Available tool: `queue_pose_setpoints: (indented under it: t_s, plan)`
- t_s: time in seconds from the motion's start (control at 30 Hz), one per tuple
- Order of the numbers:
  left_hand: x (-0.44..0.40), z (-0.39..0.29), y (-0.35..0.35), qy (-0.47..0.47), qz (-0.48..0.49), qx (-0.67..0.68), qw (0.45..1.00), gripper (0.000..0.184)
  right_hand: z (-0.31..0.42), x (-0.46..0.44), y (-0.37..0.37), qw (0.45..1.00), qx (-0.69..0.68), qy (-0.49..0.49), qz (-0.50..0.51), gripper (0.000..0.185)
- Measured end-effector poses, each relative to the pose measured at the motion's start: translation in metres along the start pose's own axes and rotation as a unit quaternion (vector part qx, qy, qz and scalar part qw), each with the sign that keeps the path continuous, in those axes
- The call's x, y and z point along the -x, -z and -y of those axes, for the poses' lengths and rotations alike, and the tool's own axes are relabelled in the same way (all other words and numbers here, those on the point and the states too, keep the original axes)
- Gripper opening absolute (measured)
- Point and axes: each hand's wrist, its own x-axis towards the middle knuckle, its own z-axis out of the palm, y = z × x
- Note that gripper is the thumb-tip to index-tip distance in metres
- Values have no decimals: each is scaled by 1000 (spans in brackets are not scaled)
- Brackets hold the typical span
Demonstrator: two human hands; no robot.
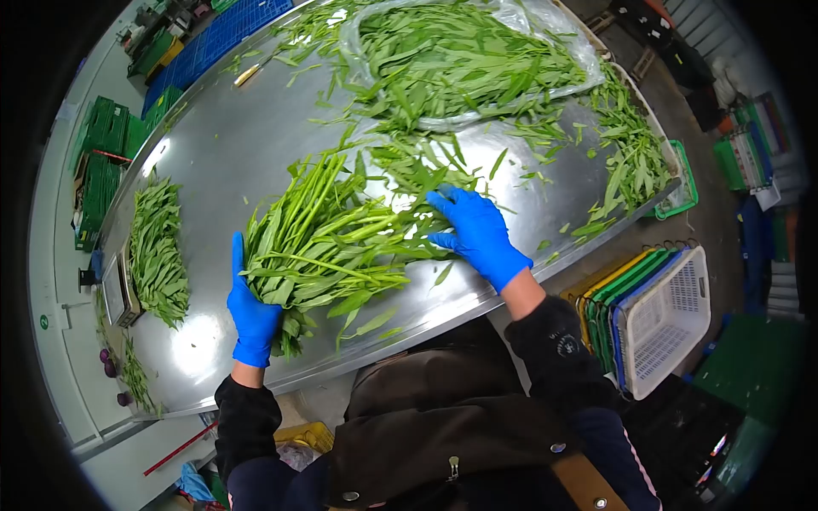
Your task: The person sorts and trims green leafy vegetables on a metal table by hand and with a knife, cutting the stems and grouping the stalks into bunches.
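A loose bunch of leafy greens with long pale stems, like water spinach (319,226), lies on the steel table (226,162). My left hand (254,319), in a blue glove, presses against the left side of the bunch. One finger stretches straight up beside the leaves; the others are partly hidden. At the right end of the bunch is my right hand (481,234), also gloved in blue. Its fingers are spread and slightly curved, touching the leaf tips, with no firm grip visible. Loose leaves (417,170) lie just beyond it.
A clear plastic bag (588,64) with a big heap of greens spreads across the far side. A knife (247,75) lies at the far left. Another bunch (159,251) sits beside a scale (121,285). Stacked baskets (665,324) stand right of the table.
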Motion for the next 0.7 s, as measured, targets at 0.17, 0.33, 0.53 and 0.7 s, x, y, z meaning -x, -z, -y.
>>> queue_pose_setpoints:
  t_s: [0.17, 0.33, 0.53, 0.7]
  plan:
    - [7, 25, 25, -44, -19, -98, 994, 99, 66, 13, -48, 984, -163, 48, -62, 40]
    - [2, 41, 37, -51, -23, -108, 993, 102, 100, 18, -87, 989, 97, 79, 83, 64]
    - [-7, 61, 38, -74, 0, -100, 992, 102, 134, 4, -98, 993, -39, 41, 108, 47]
    - [-14, 70, 43, -93, 24, -55, 994, 99, 113, 22, -126, 901, -415, -124, -32, 27]
